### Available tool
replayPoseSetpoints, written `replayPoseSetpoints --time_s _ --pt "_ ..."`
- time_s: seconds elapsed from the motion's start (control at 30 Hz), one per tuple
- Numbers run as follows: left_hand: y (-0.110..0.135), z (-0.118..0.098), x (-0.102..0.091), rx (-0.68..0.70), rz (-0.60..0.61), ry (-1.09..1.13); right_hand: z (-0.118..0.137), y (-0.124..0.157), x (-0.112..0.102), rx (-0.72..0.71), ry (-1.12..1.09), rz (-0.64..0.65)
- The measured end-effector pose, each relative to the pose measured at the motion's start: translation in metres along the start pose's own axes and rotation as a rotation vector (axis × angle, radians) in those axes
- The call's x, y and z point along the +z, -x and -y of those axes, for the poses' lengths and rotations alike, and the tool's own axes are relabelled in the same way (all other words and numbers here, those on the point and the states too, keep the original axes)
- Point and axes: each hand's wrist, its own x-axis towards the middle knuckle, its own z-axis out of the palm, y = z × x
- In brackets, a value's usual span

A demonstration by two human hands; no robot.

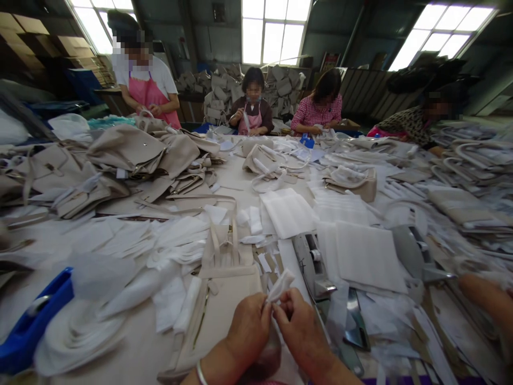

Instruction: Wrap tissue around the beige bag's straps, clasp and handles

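Note:
My left hand [249,327] and my right hand [297,322] meet at the near edge of the table, both pinched on a small folded strip of white foam wrap [280,285] that sticks up between the fingertips. Just under and to the left of my hands lies a beige handbag [218,305] flat on the table, its handles pointing away from me. A bracelet shows on my left wrist.
Stacks of white foam sheets [363,254] and loose white strips [176,243] cover the table. A tape dispenser [312,264] sits right of the bag, a blue one [28,326] at near left. Beige bags [128,152] pile at far left. Several people work across the table; another person's arm [487,299] is at right.

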Motion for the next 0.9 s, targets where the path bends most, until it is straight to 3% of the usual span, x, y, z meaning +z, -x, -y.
replayPoseSetpoints --time_s 0.2,0.33,0.47,0.53,0.7,0.9 --pt "-0.003 0.0 -0.025 0.003 0.182 0.266 -0.009 -0.008 0.008 -0.021 -0.024 0.01" --pt "-0.001 0.003 -0.029 -0.047 0.21 0.513 -0.011 -0.013 0.01 -0.028 -0.053 0.017" --pt "0.002 0.007 -0.03 -0.082 0.216 0.655 -0.012 -0.017 0.01 -0.029 -0.2 0.195" --pt "0.002 0.007 -0.03 -0.099 0.226 0.68 -0.016 -0.018 0.013 -0.085 -0.285 0.265" --pt "0.001 0.005 -0.026 -0.187 0.084 0.613 -0.033 -0.021 0.028 -0.161 -0.364 0.236" --pt "0.002 0.006 -0.026 -0.225 0.171 0.684 -0.035 -0.027 0.027 -0.23 -0.468 0.372"
